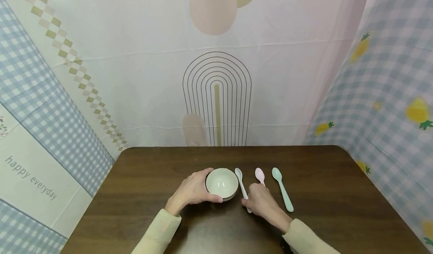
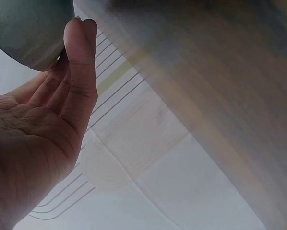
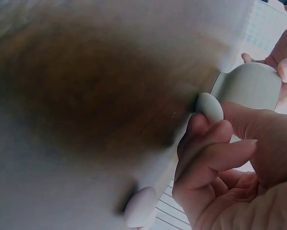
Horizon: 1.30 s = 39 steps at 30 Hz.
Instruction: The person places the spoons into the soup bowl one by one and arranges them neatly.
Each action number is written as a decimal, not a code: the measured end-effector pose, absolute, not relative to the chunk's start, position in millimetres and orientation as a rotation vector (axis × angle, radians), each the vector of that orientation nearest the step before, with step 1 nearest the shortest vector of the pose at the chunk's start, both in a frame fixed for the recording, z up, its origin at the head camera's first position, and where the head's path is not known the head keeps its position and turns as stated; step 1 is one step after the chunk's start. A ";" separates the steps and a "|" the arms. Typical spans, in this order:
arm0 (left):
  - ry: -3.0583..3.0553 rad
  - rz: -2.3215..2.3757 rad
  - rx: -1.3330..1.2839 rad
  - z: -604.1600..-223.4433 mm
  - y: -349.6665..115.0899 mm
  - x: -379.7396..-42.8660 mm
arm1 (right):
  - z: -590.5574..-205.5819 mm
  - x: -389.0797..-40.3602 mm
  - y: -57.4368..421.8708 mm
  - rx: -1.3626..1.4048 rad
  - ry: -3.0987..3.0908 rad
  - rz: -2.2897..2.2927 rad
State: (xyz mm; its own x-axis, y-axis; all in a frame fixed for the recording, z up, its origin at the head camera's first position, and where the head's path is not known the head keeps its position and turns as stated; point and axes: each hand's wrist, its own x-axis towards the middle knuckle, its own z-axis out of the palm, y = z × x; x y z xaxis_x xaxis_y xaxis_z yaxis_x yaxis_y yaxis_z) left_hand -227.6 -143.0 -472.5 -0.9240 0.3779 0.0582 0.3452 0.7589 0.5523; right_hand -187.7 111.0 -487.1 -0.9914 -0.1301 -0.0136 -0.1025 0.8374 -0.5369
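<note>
A pale printed cloth point(image 1: 142, 96) hangs behind the dark wooden worktop point(image 1: 152, 163), with blue checked fabric point(image 1: 382, 58) on either side and a line-drawn arch point(image 1: 217, 103) at the middle. On the worktop are one bowl point(image 1: 222, 183) and three spoons, one of each colour: a white spoon point(image 1: 242, 186), a pink spoon point(image 1: 259, 174) and a green spoon point(image 1: 283, 190). The left hand point(image 1: 193, 189) is spread wide round the bowl's left side, gripping it with the thumb at the near edge and the fingers at the far one. The right hand point(image 1: 263, 202) is nearly closed – its thumb and fingers pinch the white spoon low on the handle. That spoon lies just right of the bowl, its long axis running away from the person and leaning a little to the left, head at the far end and handle tip nearest. The green spoon, farthest right, lies roughly parallel, its head also pointing away; between those two, the pink one shows its head at the far end (most of its handle is hidden behind the right hand). Two pale yellow sleeves point(image 1: 159, 229) reach in from below.
</note>
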 end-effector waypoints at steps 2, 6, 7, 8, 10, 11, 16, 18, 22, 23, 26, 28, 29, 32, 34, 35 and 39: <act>2.892 0.896 0.597 -472.2 -142.9 -228.3 | -487.1 -187.9 111.2 -0.185 2.963 -0.865; 2.889 0.905 0.608 -472.2 -142.9 -228.7 | -489.4 -189.7 113.3 -0.216 2.948 -0.900; 2.888 0.905 0.611 -472.4 -143.1 -228.5 | -491.2 -190.6 114.5 -0.228 2.944 -0.912; 2.887 0.905 0.610 -472.5 -143.2 -228.4 | -493.0 -191.9 115.5 -0.238 2.936 -0.925; 2.887 0.904 0.610 -473.0 -143.5 -228.0 | -507.6 -199.0 120.7 -0.281 2.932 -0.922; 2.887 0.904 0.607 -473.1 -143.4 -227.8 | -512.5 -201.4 122.6 -0.292 2.932 -0.930; 2.890 0.902 0.608 -472.8 -143.2 -227.5 | -530.8 -209.9 128.6 -0.274 2.951 -0.927; 2.892 0.901 0.611 -472.7 -143.2 -227.5 | -520.9 -205.3 125.4 -0.234 2.954 -0.930; 2.895 0.900 0.611 -473.1 -143.2 -227.8 | -498.1 -194.4 119.8 -0.182 2.944 -0.957; 2.895 0.899 0.611 -473.3 -143.2 -227.6 | -490.4 -190.6 118.1 -0.178 2.943 -0.965; 2.895 0.899 0.606 -473.2 -143.2 -227.4 | -487.0 -189.0 118.6 -0.168 2.944 -0.980; 2.894 0.901 0.604 -473.1 -143.2 -227.1 | -486.8 -188.9 119.3 -0.163 2.941 -0.991; 2.894 0.901 0.603 -473.2 -143.2 -226.9 | -487.1 -189.0 119.8 -0.163 2.941 -0.998; 2.894 0.900 0.603 -473.3 -143.2 -226.7 | -487.7 -189.4 121.3 -0.171 2.951 -1.016; 2.893 0.901 0.605 -473.1 -143.1 -226.6 | -487.5 -189.6 122.2 -0.184 2.963 -1.027; 2.893 0.902 0.605 -473.0 -143.1 -226.6 | -487.2 -189.7 122.7 -0.193 2.971 -1.032; 2.888 0.908 0.605 -472.3 -143.0 -227.0 | -484.4 -189.5 124.8 -0.199 2.980 -1.067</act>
State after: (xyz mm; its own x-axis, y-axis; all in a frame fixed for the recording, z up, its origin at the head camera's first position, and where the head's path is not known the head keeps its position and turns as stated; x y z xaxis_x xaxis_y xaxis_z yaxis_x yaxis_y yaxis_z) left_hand -227.0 -143.0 -472.3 -0.9219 0.3820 0.0645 0.3502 0.7503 0.5607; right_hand -189.5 124.8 -484.4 -0.9917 -0.1082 0.0701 -0.1281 0.7657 -0.6303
